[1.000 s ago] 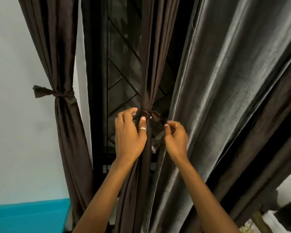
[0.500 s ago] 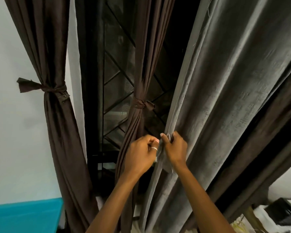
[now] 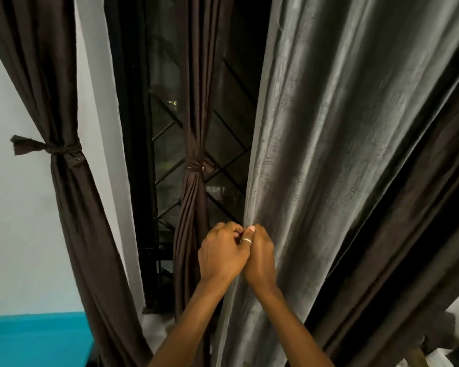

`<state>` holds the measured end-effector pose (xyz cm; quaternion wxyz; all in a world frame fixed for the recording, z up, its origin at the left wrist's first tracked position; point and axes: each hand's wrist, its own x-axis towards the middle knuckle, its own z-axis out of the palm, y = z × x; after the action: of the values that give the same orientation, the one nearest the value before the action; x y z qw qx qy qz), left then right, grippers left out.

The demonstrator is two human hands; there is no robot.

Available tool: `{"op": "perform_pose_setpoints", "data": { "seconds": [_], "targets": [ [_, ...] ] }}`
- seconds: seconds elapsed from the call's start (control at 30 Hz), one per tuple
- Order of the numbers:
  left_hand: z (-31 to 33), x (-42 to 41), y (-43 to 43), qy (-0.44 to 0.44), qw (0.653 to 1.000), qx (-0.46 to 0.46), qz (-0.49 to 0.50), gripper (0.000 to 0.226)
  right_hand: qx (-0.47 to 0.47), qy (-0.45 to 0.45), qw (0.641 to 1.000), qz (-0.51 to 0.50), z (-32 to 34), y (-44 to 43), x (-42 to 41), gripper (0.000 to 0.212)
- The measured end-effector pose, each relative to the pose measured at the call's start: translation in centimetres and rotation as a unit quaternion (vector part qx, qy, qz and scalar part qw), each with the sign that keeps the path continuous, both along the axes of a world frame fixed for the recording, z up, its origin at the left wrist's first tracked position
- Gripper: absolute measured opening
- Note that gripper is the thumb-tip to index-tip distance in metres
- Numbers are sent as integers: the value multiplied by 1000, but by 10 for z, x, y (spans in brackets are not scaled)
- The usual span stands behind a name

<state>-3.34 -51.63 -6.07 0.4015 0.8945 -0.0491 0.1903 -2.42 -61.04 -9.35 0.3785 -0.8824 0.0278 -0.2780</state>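
A wide grey curtain [image 3: 329, 154] hangs loose on the right of a dark window. My left hand [image 3: 220, 256] and my right hand [image 3: 260, 256] sit side by side low on its left edge, both with fingers curled round the hem. A ring shows on my left thumb. Just left of the hands hangs a narrow brown curtain [image 3: 194, 213], gathered and bound by a knotted tie [image 3: 196, 164]. Neither hand touches that tie.
A second brown curtain [image 3: 72, 207] with its own tie [image 3: 61, 149] hangs at the far left against a white wall [image 3: 11, 234]. The window grille [image 3: 167, 128] with diagonal bars lies behind. A teal surface [image 3: 32, 340] fills the lower left corner.
Both hands left the middle curtain's knot, which stays tied. They dropped down and right, and now grip the grey curtain's edge close together.
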Motion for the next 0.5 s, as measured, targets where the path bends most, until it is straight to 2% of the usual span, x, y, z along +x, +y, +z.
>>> {"op": "perform_pose_setpoints", "data": {
  "seconds": [0.13,0.23,0.3,0.37,0.43,0.5],
  "targets": [
    [7,-16,-23,15,999,4,43,43,-28,-15,999,37,-1,-17,-12,22],
    [12,-23,-37,28,996,1,85,60,4,-13,997,81,-7,-25,-19,33],
    [14,-26,-44,34,994,-7,105,51,-41,-28,993,107,-9,-31,-22,39],
    [12,-26,-45,44,992,-32,116,40,-72,-9,981,179,-10,-39,-23,41],
    [8,-23,-42,46,989,-58,125,37,-30,35,966,254,-7,-49,-26,37],
    [7,-20,-37,46,988,-68,134,38,30,105,950,292,-1,-67,-27,42]
  ]
}}
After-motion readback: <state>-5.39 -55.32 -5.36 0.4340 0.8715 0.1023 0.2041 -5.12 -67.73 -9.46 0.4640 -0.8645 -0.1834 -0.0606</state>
